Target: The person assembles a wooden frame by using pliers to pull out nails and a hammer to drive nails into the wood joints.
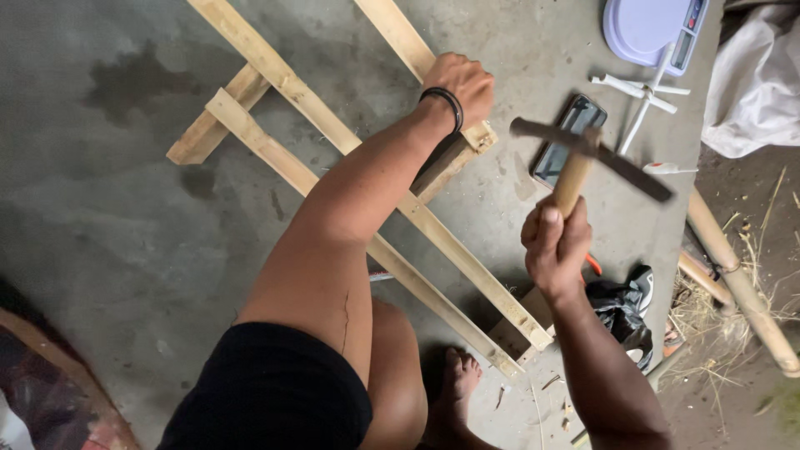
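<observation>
The right hand (556, 243) is gripping a hammer (583, 158) by the lower part of its pale wooden handle, fingers wrapped fully closed around it, so the dark metal head is riding above the fist. The handle is pointing up and slightly right; the long head is slanting across it, running left to lower right. The hammer is hovering just right of the wooden frame (350, 158). The left hand (461, 83) is pressing down on that frame's far slat, fingers curled over it.
</observation>
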